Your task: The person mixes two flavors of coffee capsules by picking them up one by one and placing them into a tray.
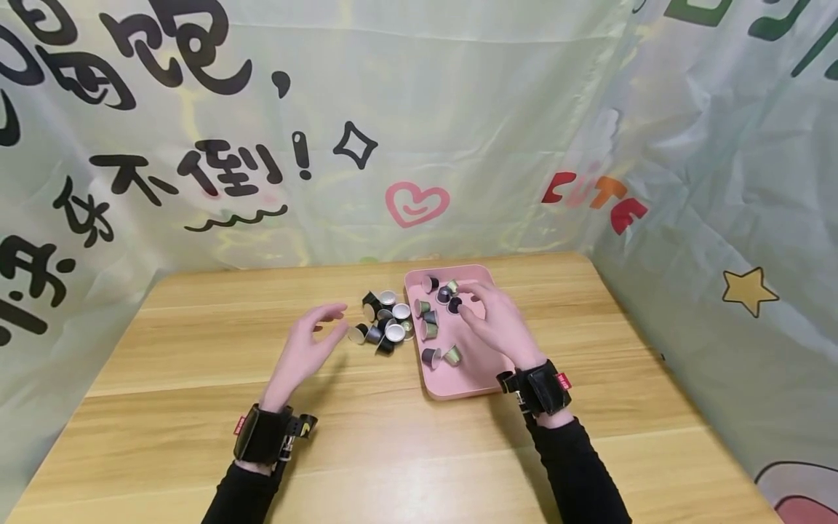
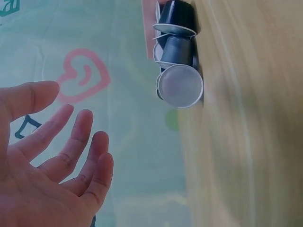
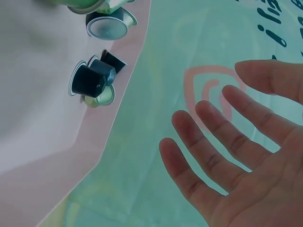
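Note:
My left hand (image 1: 313,342) hovers just left of a pile of coffee capsules (image 1: 395,332), its fingers relaxed and nothing between them. In the left wrist view the nearest capsule (image 2: 181,86) turns its pale foil lid to the camera, apart from the fingers. My right hand (image 1: 497,320) is held over the pink tray (image 1: 468,371), fingers spread and empty. Several dark and green capsules lie in the tray, such as a green one (image 1: 452,355) near the front. A black capsule (image 3: 87,80) shows in the right wrist view, away from the fingertips.
The wooden table (image 1: 380,451) carries both the pile and the tray, which stand side by side. A printed cloth (image 1: 491,109) hangs behind the table and along its right side. Black camera straps (image 1: 543,386) sit on both wrists.

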`<state>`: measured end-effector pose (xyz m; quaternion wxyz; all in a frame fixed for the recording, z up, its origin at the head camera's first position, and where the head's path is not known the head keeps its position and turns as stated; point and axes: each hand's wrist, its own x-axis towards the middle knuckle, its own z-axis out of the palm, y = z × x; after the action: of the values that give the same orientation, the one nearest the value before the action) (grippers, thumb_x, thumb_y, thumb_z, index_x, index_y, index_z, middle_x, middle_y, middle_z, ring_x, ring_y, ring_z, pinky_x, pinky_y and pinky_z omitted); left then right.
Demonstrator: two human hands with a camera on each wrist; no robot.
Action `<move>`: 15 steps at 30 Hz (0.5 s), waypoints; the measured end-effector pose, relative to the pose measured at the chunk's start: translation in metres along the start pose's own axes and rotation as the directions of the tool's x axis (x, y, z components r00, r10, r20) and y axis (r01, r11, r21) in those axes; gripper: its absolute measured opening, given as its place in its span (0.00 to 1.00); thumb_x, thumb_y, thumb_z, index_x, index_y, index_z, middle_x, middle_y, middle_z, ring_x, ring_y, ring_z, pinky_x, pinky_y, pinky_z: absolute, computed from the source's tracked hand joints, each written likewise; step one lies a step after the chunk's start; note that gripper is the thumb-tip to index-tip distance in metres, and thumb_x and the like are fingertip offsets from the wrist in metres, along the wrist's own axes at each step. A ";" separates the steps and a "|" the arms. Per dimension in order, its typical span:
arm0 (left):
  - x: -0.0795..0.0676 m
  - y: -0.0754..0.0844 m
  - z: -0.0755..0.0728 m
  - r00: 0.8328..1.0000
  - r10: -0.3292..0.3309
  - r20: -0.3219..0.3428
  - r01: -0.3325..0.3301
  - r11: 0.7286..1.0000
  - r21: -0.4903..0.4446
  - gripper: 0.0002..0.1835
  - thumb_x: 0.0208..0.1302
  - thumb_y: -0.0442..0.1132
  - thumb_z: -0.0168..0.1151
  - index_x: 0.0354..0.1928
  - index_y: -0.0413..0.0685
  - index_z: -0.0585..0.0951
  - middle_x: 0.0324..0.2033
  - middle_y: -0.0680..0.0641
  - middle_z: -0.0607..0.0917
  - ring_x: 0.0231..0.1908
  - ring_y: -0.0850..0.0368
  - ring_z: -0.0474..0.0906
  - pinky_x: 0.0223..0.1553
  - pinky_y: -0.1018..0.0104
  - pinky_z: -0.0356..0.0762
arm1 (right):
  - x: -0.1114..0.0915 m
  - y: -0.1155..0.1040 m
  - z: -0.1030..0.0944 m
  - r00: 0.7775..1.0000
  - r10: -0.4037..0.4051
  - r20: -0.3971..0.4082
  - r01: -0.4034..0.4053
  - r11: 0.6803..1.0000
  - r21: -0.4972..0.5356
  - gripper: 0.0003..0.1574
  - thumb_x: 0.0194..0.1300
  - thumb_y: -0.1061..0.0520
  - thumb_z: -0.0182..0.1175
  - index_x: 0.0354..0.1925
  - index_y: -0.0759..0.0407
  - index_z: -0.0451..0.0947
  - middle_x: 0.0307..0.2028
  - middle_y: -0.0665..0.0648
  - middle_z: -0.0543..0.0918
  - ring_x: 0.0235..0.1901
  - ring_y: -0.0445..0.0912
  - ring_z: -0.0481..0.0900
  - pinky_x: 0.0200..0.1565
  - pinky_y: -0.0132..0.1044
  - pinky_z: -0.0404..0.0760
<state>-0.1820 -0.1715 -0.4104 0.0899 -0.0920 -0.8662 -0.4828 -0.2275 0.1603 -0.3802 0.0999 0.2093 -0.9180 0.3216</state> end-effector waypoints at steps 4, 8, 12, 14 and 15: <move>-0.004 -0.002 -0.001 1.000 0.006 -0.015 -0.007 1.000 -0.009 0.22 0.68 0.37 0.63 0.63 0.40 0.77 0.59 0.35 0.82 0.61 0.38 0.75 0.64 0.39 0.72 | 0.008 -0.005 0.000 0.999 -0.003 0.033 0.004 1.000 -0.020 0.24 0.69 0.56 0.61 0.62 0.58 0.77 0.60 0.61 0.82 0.57 0.59 0.80 0.57 0.57 0.80; -0.005 -0.004 -0.002 1.000 0.005 -0.018 -0.005 1.000 -0.005 0.22 0.69 0.37 0.63 0.63 0.39 0.77 0.60 0.35 0.81 0.63 0.38 0.74 0.65 0.39 0.70 | 0.018 -0.010 0.001 0.997 -0.053 0.056 0.053 0.998 -0.014 0.25 0.69 0.58 0.60 0.63 0.57 0.76 0.60 0.61 0.82 0.57 0.57 0.80 0.57 0.54 0.81; -0.006 -0.005 -0.003 1.000 -0.002 -0.019 0.002 1.000 -0.006 0.22 0.69 0.37 0.63 0.63 0.39 0.77 0.61 0.35 0.81 0.64 0.37 0.73 0.67 0.38 0.69 | 0.031 -0.019 0.003 0.991 -0.115 0.073 0.116 0.993 -0.011 0.25 0.70 0.59 0.59 0.64 0.56 0.76 0.59 0.60 0.83 0.58 0.55 0.80 0.57 0.51 0.81; -0.006 -0.006 -0.003 1.000 0.000 -0.017 0.000 1.000 -0.008 0.22 0.69 0.37 0.62 0.63 0.38 0.77 0.61 0.35 0.81 0.64 0.37 0.73 0.67 0.37 0.68 | 0.037 -0.025 0.003 0.989 -0.120 0.085 0.124 0.992 -0.035 0.24 0.70 0.58 0.59 0.63 0.57 0.78 0.58 0.60 0.84 0.57 0.55 0.81 0.57 0.50 0.81; -0.006 -0.007 -0.004 1.000 0.003 -0.017 -0.003 1.000 -0.007 0.22 0.69 0.37 0.62 0.63 0.38 0.76 0.61 0.35 0.80 0.64 0.37 0.73 0.67 0.37 0.68 | 0.041 -0.027 0.004 0.988 -0.119 0.094 0.124 0.991 -0.053 0.23 0.70 0.57 0.59 0.62 0.57 0.78 0.58 0.61 0.84 0.57 0.55 0.82 0.57 0.50 0.81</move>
<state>-0.1773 -0.1784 -0.4155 0.0978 -0.0894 -0.8636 -0.4865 -0.2518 0.1261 -0.3553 0.0836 0.2762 -0.9162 0.2779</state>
